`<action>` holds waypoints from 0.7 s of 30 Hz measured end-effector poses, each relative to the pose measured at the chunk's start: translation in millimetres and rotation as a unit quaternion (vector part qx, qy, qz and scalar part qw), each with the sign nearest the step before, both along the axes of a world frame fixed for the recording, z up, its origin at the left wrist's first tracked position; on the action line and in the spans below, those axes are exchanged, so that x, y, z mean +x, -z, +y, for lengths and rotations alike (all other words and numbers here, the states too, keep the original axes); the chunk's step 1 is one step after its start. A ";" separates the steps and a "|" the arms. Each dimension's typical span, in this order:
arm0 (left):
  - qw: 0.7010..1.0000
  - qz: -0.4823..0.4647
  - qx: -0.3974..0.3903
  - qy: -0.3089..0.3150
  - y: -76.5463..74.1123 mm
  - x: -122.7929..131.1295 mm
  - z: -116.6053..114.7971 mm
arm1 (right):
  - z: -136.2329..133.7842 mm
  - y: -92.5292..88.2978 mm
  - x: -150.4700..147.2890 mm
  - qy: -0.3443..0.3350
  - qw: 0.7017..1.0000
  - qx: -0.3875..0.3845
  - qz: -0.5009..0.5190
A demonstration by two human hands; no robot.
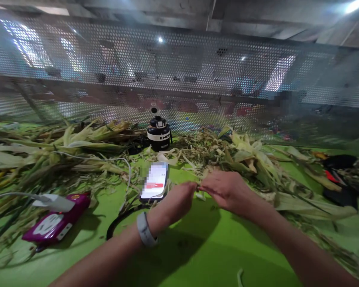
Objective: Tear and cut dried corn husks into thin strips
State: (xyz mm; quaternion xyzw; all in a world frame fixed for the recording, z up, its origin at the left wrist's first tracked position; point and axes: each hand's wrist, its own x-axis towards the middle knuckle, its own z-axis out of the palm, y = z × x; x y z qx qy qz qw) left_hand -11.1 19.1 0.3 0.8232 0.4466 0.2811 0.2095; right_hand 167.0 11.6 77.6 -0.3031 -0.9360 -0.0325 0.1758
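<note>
Over the green table (221, 247), my left hand (181, 197) and my right hand (224, 187) nearly meet at their fingertips. Both are closed, pinching something small and pale green between them that is too small to name. A grey-white band (146, 229) circles my left wrist. Just beyond my left hand lies a phone (155, 181) with its screen lit. Strips of husk (257, 159) are heaped past my right hand, with more husks (92, 139) at the left.
A black bottle (158, 135) stands at the back before a perforated metal screen (179, 71). On the left, a purple power strip (58, 223) holds a white charger (58, 202) with a cable. At the far right are black items (341, 195). A small scrap (240, 277) lies near the front.
</note>
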 end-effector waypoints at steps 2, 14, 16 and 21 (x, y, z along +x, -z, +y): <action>0.997 0.038 0.008 0.062 -5.4 3.8 -11.8 | 2.4 -3.4 4.0 0.001 1.000 -0.002 0.015; 0.968 -0.242 -0.059 0.000 -26.5 -5.4 4.7 | 52.0 43.3 17.5 0.045 0.882 -0.373 0.286; 0.945 -0.302 -0.119 -0.038 -17.2 -6.2 14.7 | 47.5 48.7 9.8 0.048 0.892 -0.355 0.276; 0.917 -0.353 -0.182 -0.045 -2.7 -5.9 23.1 | 26.7 43.1 -5.0 -0.009 0.946 -0.173 0.275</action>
